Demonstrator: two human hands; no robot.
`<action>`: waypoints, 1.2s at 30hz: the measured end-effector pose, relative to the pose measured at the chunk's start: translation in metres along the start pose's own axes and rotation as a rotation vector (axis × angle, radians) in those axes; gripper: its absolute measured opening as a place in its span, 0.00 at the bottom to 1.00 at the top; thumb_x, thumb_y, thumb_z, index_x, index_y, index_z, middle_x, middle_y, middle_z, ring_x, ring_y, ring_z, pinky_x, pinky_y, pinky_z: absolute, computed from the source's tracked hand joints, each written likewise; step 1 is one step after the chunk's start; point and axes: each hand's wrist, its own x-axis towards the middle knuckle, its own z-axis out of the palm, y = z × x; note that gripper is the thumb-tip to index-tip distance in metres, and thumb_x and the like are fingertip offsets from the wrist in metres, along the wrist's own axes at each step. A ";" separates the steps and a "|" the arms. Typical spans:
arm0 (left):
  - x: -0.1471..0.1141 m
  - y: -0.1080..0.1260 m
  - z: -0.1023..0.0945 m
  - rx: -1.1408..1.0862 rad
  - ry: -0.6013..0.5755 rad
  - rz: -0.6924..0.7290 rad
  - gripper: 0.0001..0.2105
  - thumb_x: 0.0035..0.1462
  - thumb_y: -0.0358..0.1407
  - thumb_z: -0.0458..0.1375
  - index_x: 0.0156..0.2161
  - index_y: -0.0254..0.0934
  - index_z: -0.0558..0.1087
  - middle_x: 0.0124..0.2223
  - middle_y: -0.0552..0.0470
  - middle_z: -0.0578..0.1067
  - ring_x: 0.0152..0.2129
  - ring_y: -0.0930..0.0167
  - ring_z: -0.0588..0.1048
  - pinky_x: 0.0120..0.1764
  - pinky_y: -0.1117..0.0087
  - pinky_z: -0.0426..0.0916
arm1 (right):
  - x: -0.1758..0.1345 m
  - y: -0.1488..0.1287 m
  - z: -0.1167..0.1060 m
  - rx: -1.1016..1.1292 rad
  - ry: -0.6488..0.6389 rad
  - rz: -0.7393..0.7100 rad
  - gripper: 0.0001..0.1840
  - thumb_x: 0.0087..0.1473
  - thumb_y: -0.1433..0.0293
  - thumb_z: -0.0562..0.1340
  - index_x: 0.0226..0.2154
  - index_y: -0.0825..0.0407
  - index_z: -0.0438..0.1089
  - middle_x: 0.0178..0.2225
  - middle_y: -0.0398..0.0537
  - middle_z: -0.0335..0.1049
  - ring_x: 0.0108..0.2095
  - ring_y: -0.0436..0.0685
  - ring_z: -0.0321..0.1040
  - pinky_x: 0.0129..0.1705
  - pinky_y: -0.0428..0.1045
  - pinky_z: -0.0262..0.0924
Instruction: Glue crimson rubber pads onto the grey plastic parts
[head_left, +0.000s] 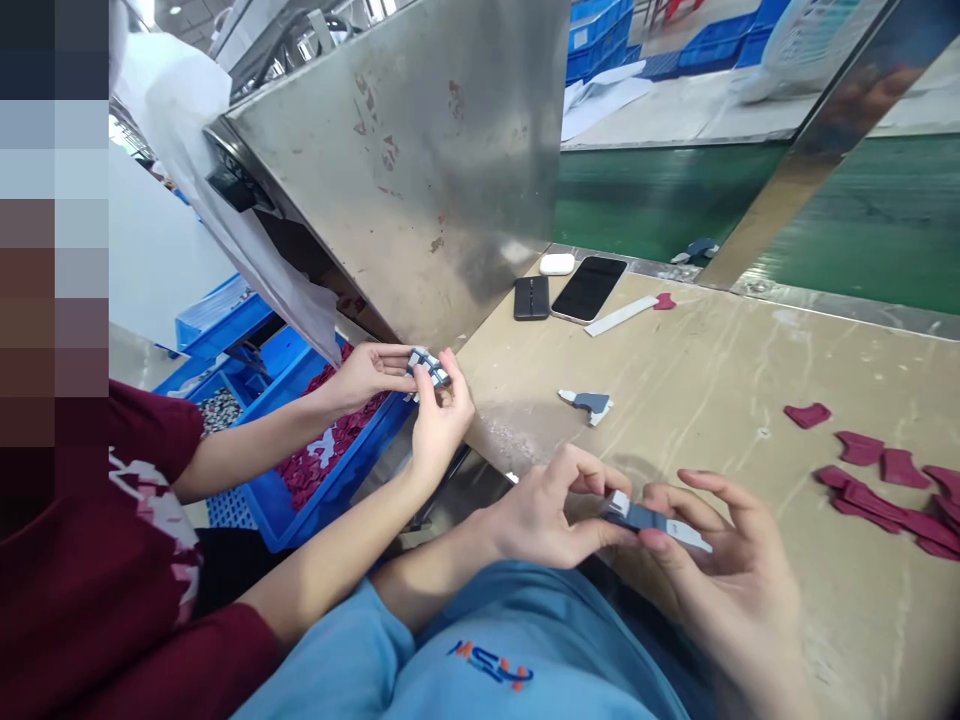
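Observation:
In the head view, a small dark blue and light grey plastic part [651, 518] is held low over the table's front edge. My left hand [551, 510] pinches its left end, near a whitish block. My right hand [739, 560] grips its middle between thumb and fingers, and the pale tip sticks out towards the palm. Another dark blue and light grey part [591, 403] lies on the table beyond my hands. Several dark red curved pieces [862, 448] lie to the right, some of them piled up.
At my left, a person in a dark red shirt holds a similar part [427, 368] in both hands. A phone [589, 289], a black case [531, 298], a white case [556, 264] and a pale strip [621, 316] lie near the metal panel [420, 170]. Behind runs a green belt [645, 200].

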 end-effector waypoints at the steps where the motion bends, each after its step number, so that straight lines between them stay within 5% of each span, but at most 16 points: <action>1: 0.000 0.000 0.000 -0.012 -0.008 -0.003 0.21 0.61 0.35 0.67 0.40 0.45 0.54 0.40 0.49 0.80 0.37 0.67 0.83 0.45 0.63 0.80 | 0.000 0.000 -0.001 0.001 -0.009 0.012 0.23 0.52 0.64 0.77 0.47 0.45 0.71 0.30 0.44 0.78 0.29 0.55 0.79 0.26 0.44 0.73; 10: -0.005 -0.012 -0.004 -0.105 -0.056 -0.178 0.25 0.58 0.39 0.70 0.38 0.44 0.53 0.42 0.48 0.80 0.36 0.71 0.80 0.41 0.70 0.75 | -0.004 0.004 -0.004 -0.011 0.001 0.151 0.25 0.48 0.62 0.79 0.46 0.41 0.71 0.31 0.44 0.78 0.30 0.56 0.78 0.25 0.44 0.72; 18: -0.006 -0.016 -0.009 -0.132 -0.005 -0.112 0.22 0.62 0.42 0.67 0.38 0.44 0.53 0.41 0.46 0.81 0.34 0.70 0.81 0.35 0.73 0.73 | -0.006 0.008 0.001 -0.054 0.007 0.136 0.21 0.52 0.62 0.77 0.44 0.42 0.71 0.33 0.47 0.77 0.31 0.58 0.77 0.25 0.47 0.72; 23: -0.006 -0.019 -0.015 -0.120 0.013 -0.114 0.25 0.60 0.44 0.71 0.38 0.44 0.54 0.41 0.48 0.82 0.35 0.69 0.82 0.38 0.72 0.73 | -0.006 0.006 0.011 -0.092 0.073 0.206 0.20 0.53 0.59 0.77 0.42 0.42 0.69 0.35 0.47 0.76 0.35 0.58 0.78 0.26 0.45 0.71; 26: -0.005 -0.021 -0.014 -0.170 0.034 -0.145 0.22 0.61 0.41 0.70 0.39 0.43 0.56 0.43 0.48 0.83 0.40 0.68 0.83 0.42 0.70 0.74 | -0.002 -0.004 0.016 -0.167 0.057 0.120 0.15 0.58 0.58 0.73 0.42 0.42 0.70 0.36 0.47 0.76 0.37 0.57 0.79 0.29 0.44 0.71; 28: -0.004 -0.024 -0.012 -0.223 0.064 -0.185 0.19 0.63 0.40 0.68 0.40 0.44 0.58 0.45 0.50 0.83 0.43 0.68 0.84 0.46 0.67 0.76 | 0.012 -0.015 0.013 -0.302 -0.085 -0.006 0.13 0.60 0.58 0.72 0.44 0.41 0.72 0.38 0.47 0.77 0.37 0.57 0.79 0.33 0.46 0.74; 31: -0.003 -0.034 -0.011 -0.272 0.098 -0.292 0.16 0.63 0.38 0.68 0.42 0.45 0.61 0.45 0.53 0.82 0.48 0.65 0.84 0.53 0.60 0.79 | 0.059 -0.041 -0.013 -0.576 -0.220 -0.144 0.26 0.58 0.52 0.72 0.55 0.40 0.71 0.52 0.52 0.77 0.46 0.60 0.78 0.46 0.53 0.77; 33: -0.002 -0.039 -0.014 -0.264 0.115 -0.375 0.15 0.63 0.37 0.68 0.44 0.48 0.64 0.46 0.55 0.81 0.52 0.62 0.83 0.57 0.55 0.78 | 0.104 -0.062 -0.044 -0.761 -0.084 -0.155 0.31 0.59 0.48 0.69 0.59 0.43 0.69 0.58 0.57 0.73 0.52 0.65 0.76 0.52 0.59 0.75; 36: 0.000 -0.043 -0.026 -0.148 0.132 -0.382 0.13 0.63 0.36 0.66 0.46 0.52 0.66 0.46 0.54 0.82 0.53 0.58 0.82 0.57 0.49 0.79 | 0.173 -0.088 -0.086 -1.072 0.302 -0.059 0.21 0.65 0.55 0.63 0.53 0.50 0.72 0.56 0.61 0.74 0.53 0.68 0.74 0.56 0.65 0.71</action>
